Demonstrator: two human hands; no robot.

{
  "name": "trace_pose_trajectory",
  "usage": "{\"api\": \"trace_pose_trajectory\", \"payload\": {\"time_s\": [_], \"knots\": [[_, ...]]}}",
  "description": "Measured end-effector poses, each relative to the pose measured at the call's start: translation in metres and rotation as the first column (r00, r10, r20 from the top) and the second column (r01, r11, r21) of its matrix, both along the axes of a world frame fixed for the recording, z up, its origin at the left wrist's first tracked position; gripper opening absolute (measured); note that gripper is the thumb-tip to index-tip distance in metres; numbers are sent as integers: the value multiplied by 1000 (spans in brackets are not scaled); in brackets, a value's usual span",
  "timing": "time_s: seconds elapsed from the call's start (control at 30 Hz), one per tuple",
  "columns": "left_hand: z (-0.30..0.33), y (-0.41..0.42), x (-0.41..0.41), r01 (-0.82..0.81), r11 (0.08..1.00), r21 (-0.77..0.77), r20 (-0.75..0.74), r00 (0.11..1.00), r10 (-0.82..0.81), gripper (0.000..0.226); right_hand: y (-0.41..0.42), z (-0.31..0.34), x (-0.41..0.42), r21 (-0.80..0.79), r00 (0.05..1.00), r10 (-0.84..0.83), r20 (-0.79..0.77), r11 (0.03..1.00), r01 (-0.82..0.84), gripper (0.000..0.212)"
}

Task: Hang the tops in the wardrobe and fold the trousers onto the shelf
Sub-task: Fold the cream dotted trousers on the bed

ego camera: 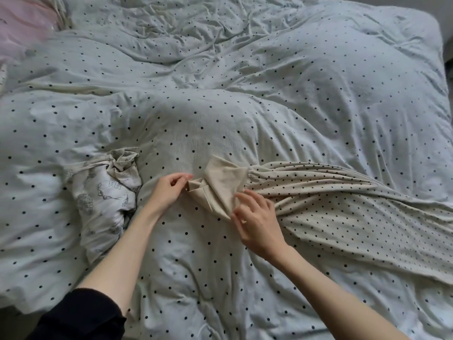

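I'm watching the left hand (169, 190) pinching the beige dotted trousers (343, 217) by the waistband; right hand (257, 227) is resting just beside it, fingers loose (printed garment (105, 195) lying left of them).

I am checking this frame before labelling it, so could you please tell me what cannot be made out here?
- Beige dotted garment: head view, its far end is cut off by the right edge, so its type is unclear.
- Right hand: its fingertips sit at the plain cuff; whether they grip is unclear.
- Crumpled printed garment: bunched, shape unreadable.
- Pink fabric: blurred at the top left corner.
- Wardrobe and shelf: out of frame.
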State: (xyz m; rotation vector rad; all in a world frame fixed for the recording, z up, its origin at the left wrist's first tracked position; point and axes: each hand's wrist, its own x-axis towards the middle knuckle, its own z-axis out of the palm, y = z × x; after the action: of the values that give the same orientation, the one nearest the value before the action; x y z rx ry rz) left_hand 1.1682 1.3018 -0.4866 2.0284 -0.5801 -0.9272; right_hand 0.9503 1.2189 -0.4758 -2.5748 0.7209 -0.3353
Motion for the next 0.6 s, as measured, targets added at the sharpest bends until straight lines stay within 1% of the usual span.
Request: {"api": "trace_pose_trajectory", "payload": {"time_s": [0.07, 0.1, 0.13, 0.17, 0.2, 0.23, 0.27, 0.3, 0.33, 0.4, 0.47, 0.5, 0.53, 0.6], "knots": [[2, -5, 2, 135, 988, 71, 49, 989, -139, 17, -16, 6, 12, -73, 995, -101, -9, 992, 100, 23], [2, -7, 2, 189, 977, 102, 63, 979, -196, 19, -26, 8, 22, -94, 989, -144, -44, 986, 140, 25], [2, -9, 2, 228, 966, 125, 70, 969, -237, 23, -38, 9, 31, -87, 980, -156, -126, 985, 146, 34], [3, -9, 1, 262, 955, 139, 69, 960, -273, 29, -50, 10, 40, -59, 959, -131, -252, 991, 119, 46], [4, -9, 1, 296, 944, 143, 54, 950, -306, 35, -61, 9, 48, -32, 923, -98, -373, 995, 93, 57], [4, -7, 2, 329, 934, 138, 27, 942, -336, 39, -70, 9, 54, -25, 882, -74, -465, 997, 70, 63], [4, -5, 2, 359, 925, 127, 1, 932, -362, 39, -75, 8, 57, -24, 852, -62, -520, 998, 58, 61], [3, -1, 3, 375, 920, 114, -6, 926, -377, 36, -77, 10, 58, -23, 850, -65, -523, 998, 62, 53], [2, 1, 4, 363, 926, 103, 8, 931, -366, 30, -76, 12, 57, -16, 871, -75, -486, 997, 77, 41], [-3, 6, 7, 234, 969, 76, 60, 969, -239, 19, -67, 17, 46, -51, 932, -85, -353, 996, 72, 23], [-6, 10, 9, 88, 995, 45, 50, 995, -90, 14, -49, 18, 24, -171, 988, -65, -141, 985, 40, 8], [-6, 11, 9, 38, 999, 33, 12, 999, -38, 12, -41, 19, 12, -202, 998, -41, -54, 979, 29, 7], [-6, 10, 9, -4, 1000, 21, -35, 999, 5, 10, -33, 19, 2, -224, 1000, 7, -2, 975, -8, 10], [-5, 6, 9, -89, 996, -8, -114, 990, 88, 8, -19, 19, -13, -230, 994, 112, 9, 967, -107, 12]]}}
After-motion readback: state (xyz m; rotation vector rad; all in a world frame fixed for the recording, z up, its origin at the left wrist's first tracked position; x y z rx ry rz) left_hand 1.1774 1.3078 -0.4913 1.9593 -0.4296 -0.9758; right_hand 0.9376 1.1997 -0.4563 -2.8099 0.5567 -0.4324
